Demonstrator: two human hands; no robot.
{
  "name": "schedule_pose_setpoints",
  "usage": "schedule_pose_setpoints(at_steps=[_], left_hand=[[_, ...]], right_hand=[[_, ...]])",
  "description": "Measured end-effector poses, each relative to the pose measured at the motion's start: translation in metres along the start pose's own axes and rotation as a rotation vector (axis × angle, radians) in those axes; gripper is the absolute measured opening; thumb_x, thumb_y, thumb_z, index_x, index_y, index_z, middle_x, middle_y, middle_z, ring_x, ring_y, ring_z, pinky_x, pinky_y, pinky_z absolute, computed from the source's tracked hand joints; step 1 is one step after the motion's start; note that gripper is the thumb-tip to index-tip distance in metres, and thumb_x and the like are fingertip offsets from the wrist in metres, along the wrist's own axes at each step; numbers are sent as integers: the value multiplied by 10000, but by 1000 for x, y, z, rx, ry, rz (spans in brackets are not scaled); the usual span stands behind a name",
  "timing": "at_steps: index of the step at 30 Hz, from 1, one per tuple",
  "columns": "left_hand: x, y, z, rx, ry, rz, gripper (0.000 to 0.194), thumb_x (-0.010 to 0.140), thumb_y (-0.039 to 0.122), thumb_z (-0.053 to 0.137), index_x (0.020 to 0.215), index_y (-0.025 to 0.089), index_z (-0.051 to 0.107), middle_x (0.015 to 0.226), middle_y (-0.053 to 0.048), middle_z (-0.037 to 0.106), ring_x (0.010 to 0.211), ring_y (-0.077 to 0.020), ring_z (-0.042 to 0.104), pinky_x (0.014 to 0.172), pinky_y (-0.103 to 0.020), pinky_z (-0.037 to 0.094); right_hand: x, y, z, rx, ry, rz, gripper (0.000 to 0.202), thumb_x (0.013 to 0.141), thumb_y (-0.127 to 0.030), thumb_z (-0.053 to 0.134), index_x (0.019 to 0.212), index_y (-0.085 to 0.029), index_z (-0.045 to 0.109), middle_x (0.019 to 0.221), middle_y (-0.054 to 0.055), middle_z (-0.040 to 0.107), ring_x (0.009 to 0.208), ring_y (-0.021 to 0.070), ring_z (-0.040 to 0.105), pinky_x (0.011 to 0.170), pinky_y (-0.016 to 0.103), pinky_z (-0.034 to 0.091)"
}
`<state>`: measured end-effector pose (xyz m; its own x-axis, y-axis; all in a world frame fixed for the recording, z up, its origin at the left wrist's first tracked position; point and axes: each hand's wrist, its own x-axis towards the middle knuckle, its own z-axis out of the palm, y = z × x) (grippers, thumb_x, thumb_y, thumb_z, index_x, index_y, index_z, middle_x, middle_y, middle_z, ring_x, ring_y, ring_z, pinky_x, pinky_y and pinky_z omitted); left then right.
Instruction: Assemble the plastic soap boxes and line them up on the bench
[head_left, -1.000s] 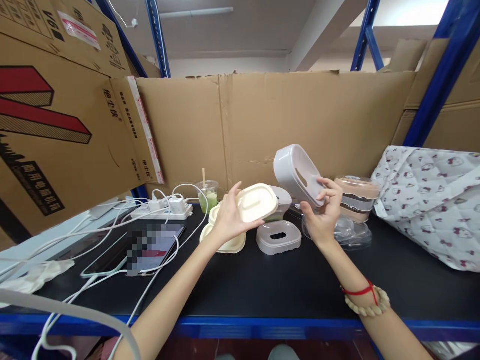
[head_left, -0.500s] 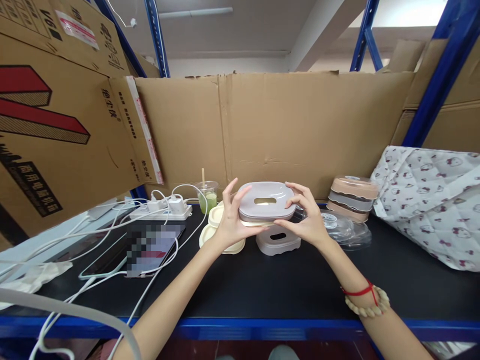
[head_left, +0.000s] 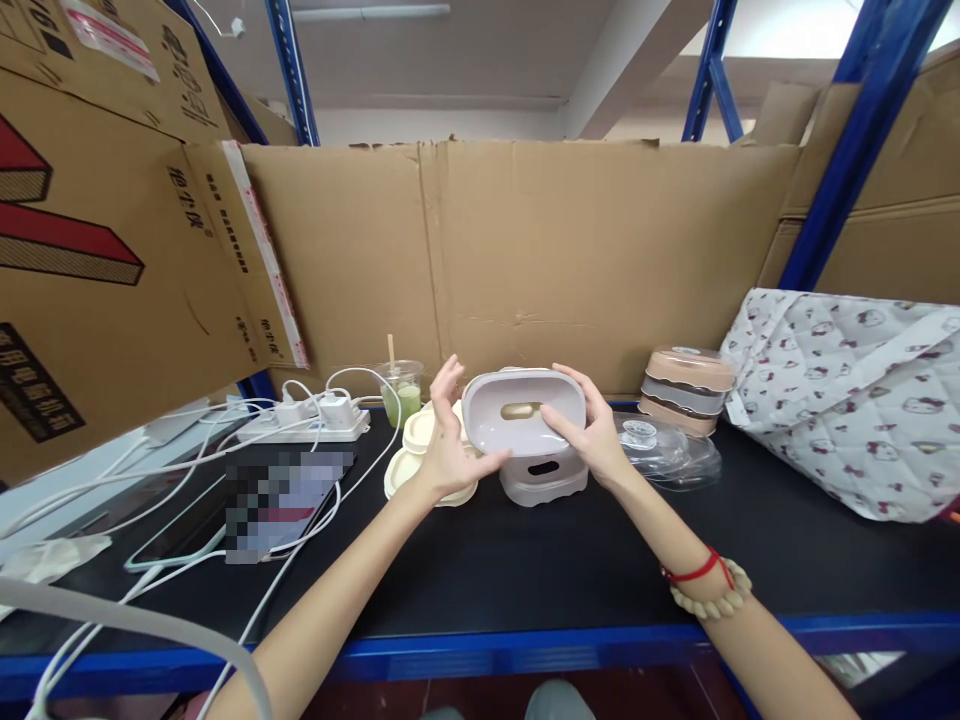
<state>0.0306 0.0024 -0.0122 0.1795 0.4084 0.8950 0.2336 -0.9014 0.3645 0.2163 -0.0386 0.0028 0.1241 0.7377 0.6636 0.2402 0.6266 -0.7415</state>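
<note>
- Right hand (head_left: 592, 430): closed on the near right end of a grey tray (head_left: 489, 428); thumb over the rim onto the inner face, fingers wrapped round behind.
- Left hand (head_left: 448, 445): spread wide about the tray's other end, fingers up and apart, thumb along the lower rim. Cannot tell how much weight it takes.
- Grey tray is up off the table (head_left: 600, 580), tilted on edge, hollow side toward the wearer.
- Progress, as judged: partway. One piece in hand, the others set down singly — none of the loose grey or cream pieces looks fitted to another. Still lying loose: a second tray (head_left: 544, 488), two cream lids (head_left: 421, 426), some clear lids (head_left: 675, 455). How much handling remains, cannot tell.
- Look of the held piece: pale grey, smooth, glossy, oval, with a long rounded slot through its base. Something pale shows through the slot; cannot tell what.
- Second tray: same grey, slot upward, wavy lower edge, just below and behind the held one.
- Cream lids sit behind the left hand; clear lids lie beyond the right forearm.
- Farther out: a tiered box (head_left: 686, 392), peach and grey — its tiers stacked — beside a quilted bag (head_left: 847, 400). Opposite side: green drink (head_left: 403, 408), power strip (head_left: 300, 428), cables.
- Behind everything, a cardboard wall (head_left: 525, 250).
</note>
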Motion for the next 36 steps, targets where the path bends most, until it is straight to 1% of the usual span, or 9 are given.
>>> schedule_pose_setpoints(at_steps=[2,4,8,12,18,25,29,32,36], left_hand=[[4,6,0,-159,36,-256,819,667,600,643,1307,266,256,1378,-164,376,1258,-305,453,978,-482,422],[8,13,0,-277,30,-448,688,682,552,645,1232,252,360,1261,-127,509,1133,-256,554,911,-410,472],[13,27,0,-422,17,-616,504,646,498,681,1034,227,510,1041,-62,635,965,-214,612,755,-306,510],[13,28,0,-505,30,-687,499,628,479,703,1025,222,542,947,-29,645,844,-178,611,650,-253,489],[12,28,0,-493,26,-647,461,633,466,703,1000,222,567,893,-13,639,791,-153,591,621,-225,465],[12,31,1,-527,70,-645,466,608,452,725,981,221,569,862,-11,650,787,-161,610,639,-240,481],[9,36,7,-658,-73,-774,535,527,417,783,963,192,569,949,-50,670,876,-215,633,683,-308,527],[7,37,10,-733,-102,-884,494,517,395,787,898,153,586,814,-54,681,778,-220,653,647,-335,542],[8,31,8,-696,72,-966,410,536,438,734,782,152,573,583,10,607,541,-173,607,483,-276,491]], right_hand=[[0,-1,0,-5,27,-44,539,687,-476,678,1144,-242,516,1131,74,635,998,227,612,865,390,518],[0,0,1,-14,45,-70,534,689,-480,676,1137,-240,516,1123,76,636,990,224,615,859,386,517],[0,1,0,-34,45,-61,523,706,-494,655,1140,-239,513,1159,77,619,1040,222,597,892,382,501],[1,2,0,-22,3,4,561,700,-524,650,1160,-236,507,1211,79,603,1102,222,574,937,379,478],[4,-1,-1,78,-37,42,485,751,-619,546,1051,-240,591,1141,58,657,1103,228,587,949,381,473],[2,1,3,78,46,33,468,737,-622,562,999,-236,594,1097,52,664,1069,226,597,943,362,474],[-1,9,9,65,89,91,473,810,-633,442,1071,-249,533,1128,57,641,1074,205,592,922,351,482],[2,13,6,-47,6,67,500,845,-636,354,1110,-239,503,1148,79,617,1098,197,573,953,366,454],[10,18,-23,-476,50,-12,557,811,-649,404,1164,-231,513,1205,121,561,1155,267,522,1012,518,358]])
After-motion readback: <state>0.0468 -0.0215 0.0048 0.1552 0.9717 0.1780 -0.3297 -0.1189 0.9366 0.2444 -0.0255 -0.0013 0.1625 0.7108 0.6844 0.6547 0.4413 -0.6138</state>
